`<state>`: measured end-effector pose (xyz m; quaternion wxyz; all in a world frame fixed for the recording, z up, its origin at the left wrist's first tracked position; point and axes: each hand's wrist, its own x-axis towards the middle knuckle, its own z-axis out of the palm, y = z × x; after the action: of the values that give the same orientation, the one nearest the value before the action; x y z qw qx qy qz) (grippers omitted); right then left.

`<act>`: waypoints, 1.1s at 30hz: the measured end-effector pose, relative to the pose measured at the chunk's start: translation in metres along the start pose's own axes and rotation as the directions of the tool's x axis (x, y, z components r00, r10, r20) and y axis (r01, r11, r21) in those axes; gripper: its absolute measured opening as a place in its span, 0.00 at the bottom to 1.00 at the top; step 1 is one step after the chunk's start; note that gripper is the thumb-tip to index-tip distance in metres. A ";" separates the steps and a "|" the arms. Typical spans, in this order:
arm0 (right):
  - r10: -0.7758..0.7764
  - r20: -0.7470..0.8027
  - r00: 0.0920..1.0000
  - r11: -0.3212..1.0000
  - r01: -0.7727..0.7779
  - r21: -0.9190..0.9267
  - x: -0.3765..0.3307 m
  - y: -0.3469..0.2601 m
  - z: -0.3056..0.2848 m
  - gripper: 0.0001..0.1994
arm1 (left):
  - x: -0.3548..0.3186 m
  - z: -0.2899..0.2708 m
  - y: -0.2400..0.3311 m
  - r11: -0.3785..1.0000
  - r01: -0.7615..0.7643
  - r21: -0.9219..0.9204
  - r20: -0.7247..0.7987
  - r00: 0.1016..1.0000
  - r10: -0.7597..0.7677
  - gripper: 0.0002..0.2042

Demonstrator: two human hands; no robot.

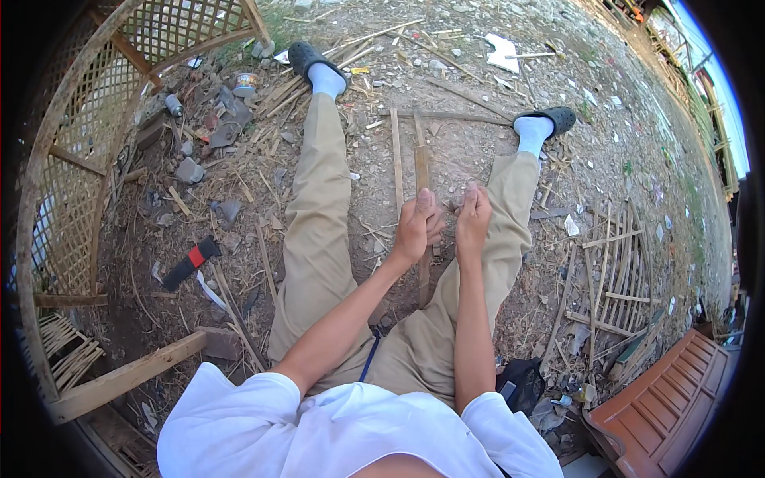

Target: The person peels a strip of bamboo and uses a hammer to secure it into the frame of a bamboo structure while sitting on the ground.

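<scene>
Both my hands are in front of me, between my outstretched legs and a short gap apart. My left hand (416,229) is closed, its fingers curled and the thumb pointing forward; what they hold, if anything, is hidden. A narrow wooden strip (422,166) runs along the ground line behind this hand, showing above and below it; I cannot tell whether the hand touches it. Close to my right knee, my right hand (472,217) has its fingers pressed together in a pinch, and anything in them is too small to make out. A second thin strip (397,159) lies left of the first.
A curved lattice frame of wood (88,143) stands at my left, with a timber beam (131,378) below it. A black tool-like piece with a red band (191,261) lies nearby. To my right are a slatted bamboo grid (617,279) and a brown plastic chair (665,398).
</scene>
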<state>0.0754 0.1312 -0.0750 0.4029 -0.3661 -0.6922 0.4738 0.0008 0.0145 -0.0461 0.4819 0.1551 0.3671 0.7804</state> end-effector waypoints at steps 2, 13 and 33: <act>0.072 -0.043 0.996 0.994 -0.075 -0.079 -0.001 -0.021 -0.008 0.22 | -0.001 -0.012 0.007 1.000 0.027 -0.014 0.014 1.000 -0.026 0.27; -0.298 0.477 0.827 0.913 0.393 -0.110 0.057 -0.156 -0.006 0.16 | -0.011 -0.006 0.027 0.974 0.141 -0.180 0.446 0.894 -0.047 0.29; -0.384 0.669 0.636 0.874 0.485 0.040 0.009 -0.218 -0.043 0.14 | -0.058 0.049 0.137 0.808 -0.344 0.477 0.126 0.937 0.325 0.13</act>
<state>0.0832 0.0931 0.1439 0.2075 -0.0255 -0.8882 0.4092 -0.0290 -0.0518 0.0926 0.2883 0.3495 0.5113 0.7303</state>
